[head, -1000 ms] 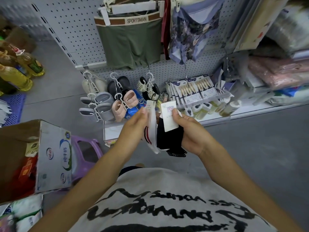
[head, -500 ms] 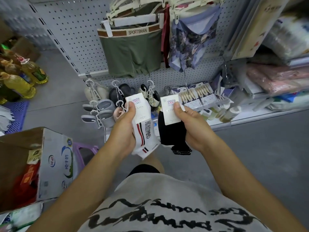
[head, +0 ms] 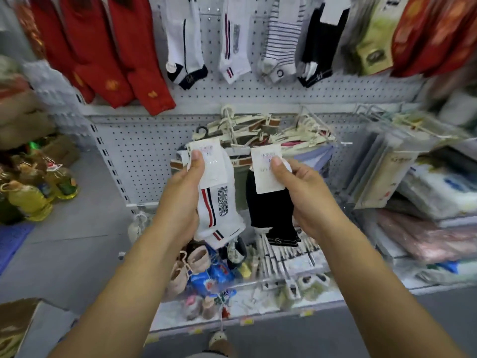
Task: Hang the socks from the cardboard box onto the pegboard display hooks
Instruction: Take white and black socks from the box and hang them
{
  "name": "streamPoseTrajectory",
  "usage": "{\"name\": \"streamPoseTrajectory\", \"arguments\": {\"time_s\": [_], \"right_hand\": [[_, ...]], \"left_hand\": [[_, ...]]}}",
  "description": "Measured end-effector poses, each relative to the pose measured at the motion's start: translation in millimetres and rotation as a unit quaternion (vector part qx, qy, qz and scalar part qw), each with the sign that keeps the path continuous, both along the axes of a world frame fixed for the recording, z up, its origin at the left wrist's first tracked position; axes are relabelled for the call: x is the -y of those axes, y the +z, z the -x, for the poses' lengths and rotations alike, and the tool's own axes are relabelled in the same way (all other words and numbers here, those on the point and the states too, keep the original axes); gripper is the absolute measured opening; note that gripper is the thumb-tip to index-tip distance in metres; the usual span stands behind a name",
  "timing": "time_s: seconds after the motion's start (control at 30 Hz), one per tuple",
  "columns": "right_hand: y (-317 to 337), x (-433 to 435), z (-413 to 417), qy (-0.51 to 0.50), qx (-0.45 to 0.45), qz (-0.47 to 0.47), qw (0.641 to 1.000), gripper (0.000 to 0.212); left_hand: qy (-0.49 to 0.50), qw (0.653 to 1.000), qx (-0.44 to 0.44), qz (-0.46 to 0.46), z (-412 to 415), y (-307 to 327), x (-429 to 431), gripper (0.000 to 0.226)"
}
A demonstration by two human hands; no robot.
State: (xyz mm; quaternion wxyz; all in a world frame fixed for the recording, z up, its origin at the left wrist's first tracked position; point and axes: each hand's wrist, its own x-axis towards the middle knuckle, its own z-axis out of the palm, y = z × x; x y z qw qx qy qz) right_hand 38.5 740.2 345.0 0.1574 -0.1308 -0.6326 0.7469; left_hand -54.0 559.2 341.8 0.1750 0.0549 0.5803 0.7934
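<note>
My left hand [head: 184,192] grips a white sock pair [head: 219,215] with red and navy stripes, thumb pressed on its white paper label and a black hook at the top. A black sock pair [head: 271,218] hangs from my right hand [head: 307,195], whose thumb pins its label. Both pairs are held up in front of the white pegboard [head: 144,151]. Higher on the board several sock pairs [head: 232,42] hang from hooks. A corner of the cardboard box [head: 15,326] shows at the bottom left.
Red socks [head: 116,52] hang at the upper left. White hangers with underwear [head: 260,133] sit behind my hands. Slippers and small packs fill the low shelf [head: 232,306]. Oil bottles [head: 31,197] stand on the floor at the left, packaged textiles [head: 433,202] at the right.
My view has tilted upward, bringing the upper row of hanging socks into sight. Both hands have risen with their sock pairs; the cardboard box has slid toward the bottom left corner.
</note>
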Motion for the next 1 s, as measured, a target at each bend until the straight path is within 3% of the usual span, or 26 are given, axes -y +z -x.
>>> {"name": "streamPoseTrajectory", "arguments": {"time_s": [0.07,0.27,0.43,0.63,0.73,1.0], "right_hand": [[21.8,-10.9,23.6,-0.006,-0.019,-0.024,1.000,0.025],[81.4,-46.6,103.3,-0.052,-0.059,-0.110,0.991,0.025],[121.4,-76.1,159.0,-0.095,-0.097,-0.138,0.981,0.028],[129.3,-107.2,187.5,-0.132,-0.137,-0.138,0.972,0.023],[130.5,-124.2,195.4,-0.155,-0.146,-0.115,0.970,0.021],[128.3,-151.1,213.5,-0.135,-0.142,-0.104,0.975,0.021]], "left_hand": [[0.000,1.000,-0.022,-0.009,26.1,15.1,-10.6,0.042],[-0.001,0.996,-0.089,-0.018,104.4,57.3,-45.9,0.034],[0.002,0.988,-0.154,-0.005,163.9,99.9,-75.5,0.049],[-0.020,0.945,-0.316,0.082,213.2,137.2,-119.7,0.045],[-0.006,0.925,-0.362,0.117,232.2,163.0,-143.9,0.029],[0.062,0.911,-0.395,0.096,273.5,201.3,-180.7,0.054]]}}
